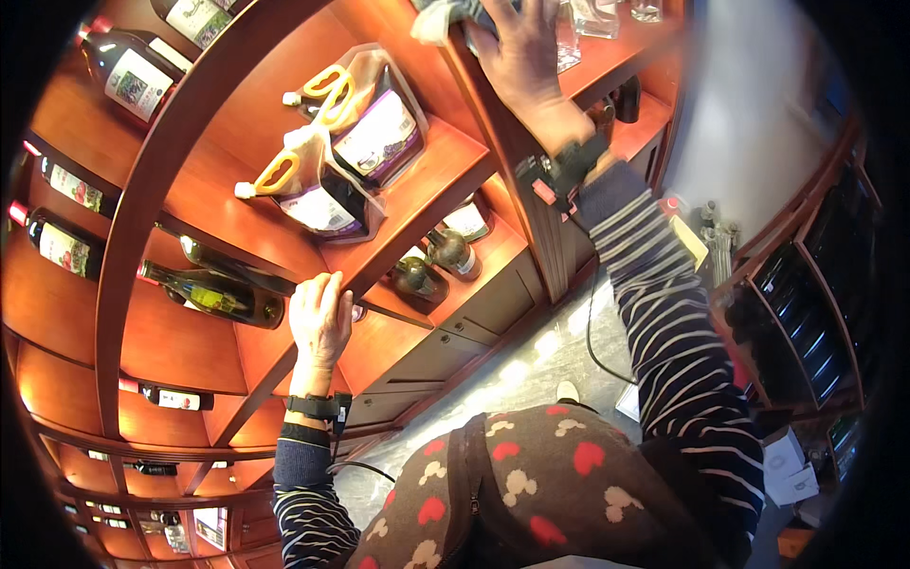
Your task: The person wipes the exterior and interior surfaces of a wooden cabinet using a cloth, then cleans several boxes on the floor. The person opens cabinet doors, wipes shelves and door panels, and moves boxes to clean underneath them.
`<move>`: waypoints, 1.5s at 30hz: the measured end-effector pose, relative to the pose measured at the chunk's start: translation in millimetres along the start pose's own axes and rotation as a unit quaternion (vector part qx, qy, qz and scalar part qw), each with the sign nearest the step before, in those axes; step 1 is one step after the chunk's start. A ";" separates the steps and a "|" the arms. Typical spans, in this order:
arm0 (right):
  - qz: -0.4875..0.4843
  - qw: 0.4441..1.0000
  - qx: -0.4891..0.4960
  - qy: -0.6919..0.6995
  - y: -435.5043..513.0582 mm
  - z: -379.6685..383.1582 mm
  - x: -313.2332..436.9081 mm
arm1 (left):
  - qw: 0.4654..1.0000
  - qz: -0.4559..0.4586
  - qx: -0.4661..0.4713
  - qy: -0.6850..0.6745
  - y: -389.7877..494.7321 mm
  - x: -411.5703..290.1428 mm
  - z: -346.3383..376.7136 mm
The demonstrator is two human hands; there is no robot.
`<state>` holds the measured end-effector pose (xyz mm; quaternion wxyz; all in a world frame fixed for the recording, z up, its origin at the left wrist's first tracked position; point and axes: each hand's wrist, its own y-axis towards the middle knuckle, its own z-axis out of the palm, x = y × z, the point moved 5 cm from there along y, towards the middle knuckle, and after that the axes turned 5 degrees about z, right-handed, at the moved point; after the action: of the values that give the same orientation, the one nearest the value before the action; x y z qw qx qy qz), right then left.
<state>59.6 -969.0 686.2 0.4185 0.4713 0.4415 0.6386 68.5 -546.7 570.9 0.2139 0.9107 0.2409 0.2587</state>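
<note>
My left hand (320,320) grips the front edge of a wooden shelf (419,220), its fingers curled over the wood. Higher up, my right hand (522,64) is spread over a greyish cloth (437,21) and presses it on the top part of an upright wooden panel (490,121). Part of the cloth is cut off by the picture's top edge. Two clear pouches of dark liquid with yellow handles, a rear pouch (377,135) and a front pouch (323,206), stand on the shelf between my hands. A green glass bottle (220,295) lies left of my left hand.
Glassware (593,18) stands beside my right hand. Dark bottles (419,281) stand in the compartment below the pouches. Labelled wine bottles (135,78) fill compartments at left. A black cable (593,341) hangs by my right sleeve. More bottles and a dark rack (803,313) stand at right.
</note>
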 end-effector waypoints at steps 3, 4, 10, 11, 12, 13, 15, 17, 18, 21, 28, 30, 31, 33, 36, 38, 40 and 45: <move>0.080 0.996 0.036 0.025 -84.6 -9.4 -19.5 | 0.998 0.051 0.006 0.047 -9.8 3.2 10.4; 0.132 0.988 0.079 -0.001 -114.1 -15.0 -24.9 | 0.997 0.062 0.003 0.052 -12.7 5.6 14.1; 0.251 0.956 0.149 -0.015 -218.8 -41.9 -26.8 | 0.986 0.114 0.042 0.114 -20.5 16.1 47.1; 0.264 0.953 0.148 -0.026 -225.0 -44.3 -24.6 | 0.983 0.112 0.052 0.132 -20.0 16.3 51.8; 0.266 0.952 0.151 -0.029 -229.1 -44.5 -21.2 | 0.983 0.112 0.050 0.139 -19.6 15.9 53.3; 0.273 0.950 0.149 -0.028 -231.7 -44.5 -18.5 | 0.982 0.116 0.052 0.143 -19.1 14.8 54.0; 0.267 0.954 0.133 -0.038 -233.4 -42.8 -12.8 | 0.984 0.110 0.067 0.119 -17.6 14.7 52.5; 0.259 0.959 0.112 -0.040 -236.2 -41.3 -9.8 | 0.981 0.125 0.101 0.108 -15.8 15.1 50.3; 0.254 0.960 0.108 -0.040 -240.0 -41.8 -8.6 | 0.979 0.141 0.101 0.112 -14.5 16.0 47.1; 0.258 0.956 0.130 -0.051 -262.4 -48.1 -13.1 | 0.968 0.192 0.124 0.102 -10.6 22.3 41.7; 0.383 0.863 0.299 -0.139 -393.0 -104.1 -4.8 | 0.962 0.230 0.110 0.100 -10.7 24.9 42.4; 0.377 0.847 0.345 -0.147 -427.5 -100.8 0.5 | 0.963 0.225 0.110 0.097 -10.9 23.5 42.5; 0.372 0.836 0.374 -0.152 -442.6 -97.6 3.1 | 0.965 0.222 0.107 0.090 -11.1 22.8 41.5; 0.376 0.808 0.421 -0.171 -467.9 -89.6 5.9 | 0.964 0.226 0.110 0.092 -10.6 22.1 41.4; 0.329 0.834 0.408 -0.173 -479.3 -73.5 4.5 | 0.963 0.232 0.101 0.096 -10.2 21.8 40.2; 0.292 0.844 0.412 -0.184 -481.3 -49.7 -4.6 | 0.962 0.227 0.112 0.098 -10.8 22.9 42.1; 0.257 0.834 0.433 -0.227 -488.2 -30.4 -7.1 | 0.963 0.225 0.117 0.092 -11.7 23.5 43.7; 0.257 0.794 0.478 -0.274 -519.4 -22.8 0.7 | 0.964 0.221 0.116 0.091 -14.0 24.1 44.3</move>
<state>98.8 -837.3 184.7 0.0637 0.8629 0.4199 0.2740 107.4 -534.0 538.2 0.0211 0.9326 0.0803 0.3513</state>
